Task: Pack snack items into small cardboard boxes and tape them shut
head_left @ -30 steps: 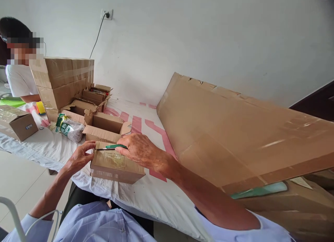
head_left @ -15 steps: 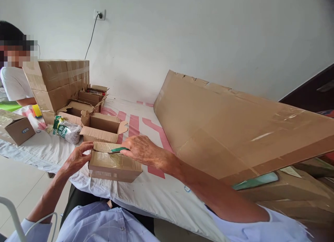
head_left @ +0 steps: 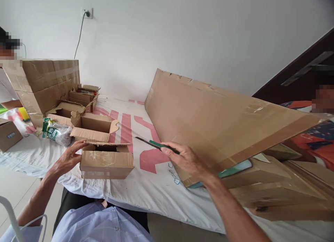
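In front of me a small cardboard box [head_left: 106, 164] stands on the cloth-covered table, its top partly lifted along the far side and showing a dark gap. My left hand [head_left: 68, 158] grips the box's upper left corner, fingertips at the raised flap. To the right of the box, my right hand [head_left: 184, 158] is closed around a green utility knife [head_left: 163, 144]. The knife's blade points left, away from the box and above the table. What the box contains is hidden.
Behind it are open cardboard boxes [head_left: 90, 132], a plastic bag [head_left: 58, 133] and stacked taped cartons [head_left: 43, 75]. A large cardboard sheet [head_left: 208, 120] leans at the right, with flattened cardboard [head_left: 273, 183] beside it. People are at both sides.
My right hand has moved right with the knife, off the box top. The top flap has come up, exposing a gap. My left hand stays at the corner. The view has turned right.
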